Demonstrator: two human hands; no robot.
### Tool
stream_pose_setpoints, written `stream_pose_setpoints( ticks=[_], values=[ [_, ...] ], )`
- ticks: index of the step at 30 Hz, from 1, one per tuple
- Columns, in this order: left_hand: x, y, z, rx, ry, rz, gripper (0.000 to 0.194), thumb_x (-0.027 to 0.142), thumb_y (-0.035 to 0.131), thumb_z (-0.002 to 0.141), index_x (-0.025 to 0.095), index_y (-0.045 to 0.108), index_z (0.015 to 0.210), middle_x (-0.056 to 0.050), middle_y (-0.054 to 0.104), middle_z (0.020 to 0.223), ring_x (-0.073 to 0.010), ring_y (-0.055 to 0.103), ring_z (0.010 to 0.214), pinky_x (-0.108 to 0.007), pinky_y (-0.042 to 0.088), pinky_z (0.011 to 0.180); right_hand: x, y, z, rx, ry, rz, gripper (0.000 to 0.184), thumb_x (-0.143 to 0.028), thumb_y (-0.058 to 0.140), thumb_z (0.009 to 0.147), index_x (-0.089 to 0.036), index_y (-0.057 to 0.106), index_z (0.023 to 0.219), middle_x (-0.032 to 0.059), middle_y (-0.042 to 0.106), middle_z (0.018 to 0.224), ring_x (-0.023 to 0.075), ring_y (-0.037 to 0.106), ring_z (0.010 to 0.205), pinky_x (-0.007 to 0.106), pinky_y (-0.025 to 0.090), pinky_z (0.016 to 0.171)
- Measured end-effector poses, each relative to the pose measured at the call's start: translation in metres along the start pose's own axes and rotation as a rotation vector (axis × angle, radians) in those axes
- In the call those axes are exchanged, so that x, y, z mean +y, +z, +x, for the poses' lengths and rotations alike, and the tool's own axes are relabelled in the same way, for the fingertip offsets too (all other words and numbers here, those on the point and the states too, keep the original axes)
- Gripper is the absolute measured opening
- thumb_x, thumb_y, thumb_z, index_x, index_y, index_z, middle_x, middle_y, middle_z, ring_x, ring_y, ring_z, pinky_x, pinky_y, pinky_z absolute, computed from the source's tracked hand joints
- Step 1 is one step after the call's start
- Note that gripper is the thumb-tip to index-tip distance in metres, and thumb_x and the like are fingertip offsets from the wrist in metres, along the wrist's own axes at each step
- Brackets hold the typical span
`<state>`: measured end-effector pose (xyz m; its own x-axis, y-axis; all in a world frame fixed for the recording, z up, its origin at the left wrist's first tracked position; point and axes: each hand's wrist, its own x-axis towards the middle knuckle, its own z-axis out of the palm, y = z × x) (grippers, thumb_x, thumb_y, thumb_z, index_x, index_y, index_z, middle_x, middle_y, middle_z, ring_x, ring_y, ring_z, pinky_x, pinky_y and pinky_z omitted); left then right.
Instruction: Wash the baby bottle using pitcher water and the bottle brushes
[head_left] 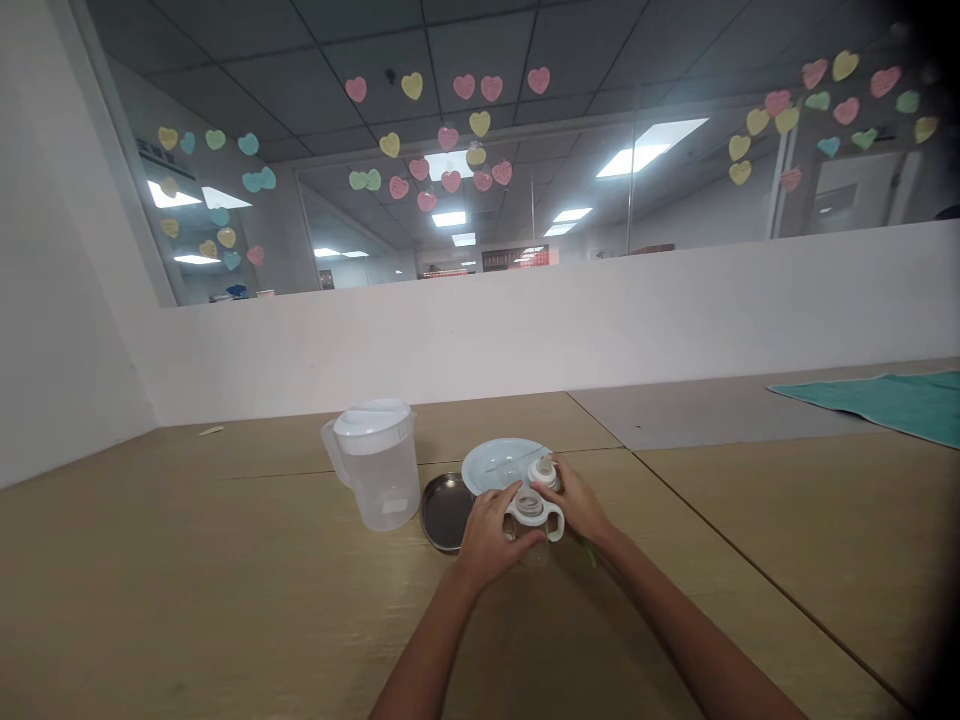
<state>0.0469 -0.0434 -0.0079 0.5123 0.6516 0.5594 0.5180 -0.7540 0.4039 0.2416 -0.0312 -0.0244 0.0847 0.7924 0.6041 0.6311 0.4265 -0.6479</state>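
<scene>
A clear baby bottle with a white two-handled ring stands in front of me, its mouth uncovered. My left hand is wrapped round it from the left, with the thumb across its front. Just behind the bottle's mouth, my right hand pinches a white bottle cap with a nipple, held apart from the bottle. Behind both hands lies a pale blue bowl, with something clear and thin inside that I cannot make out. Part of a dark metal tray shows left of my left hand.
A translucent lidded pitcher stands left of the tray. A teal cloth lies at the far right of the wooden table. A white wall with a window above closes off the back. Something small and green is by my right wrist.
</scene>
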Motion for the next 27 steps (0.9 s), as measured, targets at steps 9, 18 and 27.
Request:
stream_pose_setpoints(
  ticks=[9,18,27],
  values=[
    [0.001,-0.001,0.000,0.007,0.008,0.003,0.071,0.061,0.057,0.069,0.023,0.045,0.128,-0.010,0.057,0.113,-0.0260,0.051,0.105,-0.040,0.040,0.092,-0.002,-0.003,0.003,0.074,-0.017,-0.112,0.035,-0.032,0.054,0.073,-0.022,0.053,0.105,0.0050,0.061,0.101,0.0224,0.054,0.095,0.037,0.041,0.083],
    [0.001,0.000,0.000,0.002,-0.004,0.011,0.071,0.060,0.058,0.069,0.023,0.044,0.128,-0.010,0.057,0.112,-0.0254,0.050,0.103,-0.040,0.040,0.092,0.009,0.000,0.007,0.183,0.004,0.003,0.035,-0.023,0.049,0.069,-0.020,0.051,0.104,0.0069,0.058,0.107,0.0210,0.053,0.100,0.036,0.041,0.087],
    [0.002,-0.002,0.000,-0.001,0.012,-0.003,0.070,0.059,0.057,0.070,0.022,0.044,0.128,-0.010,0.057,0.114,-0.0257,0.050,0.105,-0.041,0.039,0.092,0.005,0.002,0.002,0.033,-0.026,0.141,0.037,-0.034,0.049,0.077,-0.021,0.047,0.111,0.0058,0.058,0.110,0.0199,0.054,0.100,0.035,0.041,0.089]
  ],
)
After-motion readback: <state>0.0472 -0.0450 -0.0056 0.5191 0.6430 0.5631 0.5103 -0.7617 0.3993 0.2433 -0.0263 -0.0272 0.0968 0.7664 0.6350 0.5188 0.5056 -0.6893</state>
